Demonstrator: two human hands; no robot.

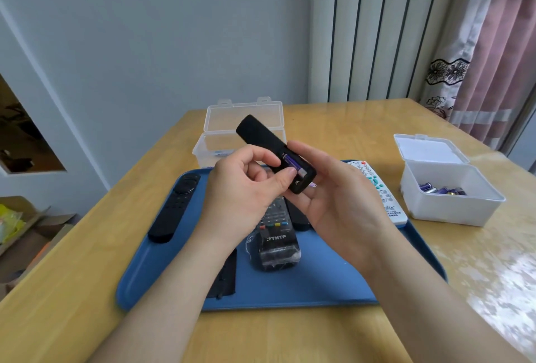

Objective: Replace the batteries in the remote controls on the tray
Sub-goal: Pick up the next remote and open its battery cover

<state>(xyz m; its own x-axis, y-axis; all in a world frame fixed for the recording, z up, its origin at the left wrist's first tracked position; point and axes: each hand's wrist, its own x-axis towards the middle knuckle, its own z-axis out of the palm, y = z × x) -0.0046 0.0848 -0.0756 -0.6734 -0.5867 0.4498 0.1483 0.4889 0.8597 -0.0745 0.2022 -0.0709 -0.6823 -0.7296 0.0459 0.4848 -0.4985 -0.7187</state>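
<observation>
On the table [333, 130] a box [452, 209] holds batteries [441, 189]; left hand [246, 188], right hand [342, 197] grip a remote [258, 133].

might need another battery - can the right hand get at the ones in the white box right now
Probably not yet: the right hand holds the black remote. The white box stands open on that side, batteries uncovered; once freed, likely yes.

Single head view, looking forward-down over table [333, 127], close to hands.
</observation>
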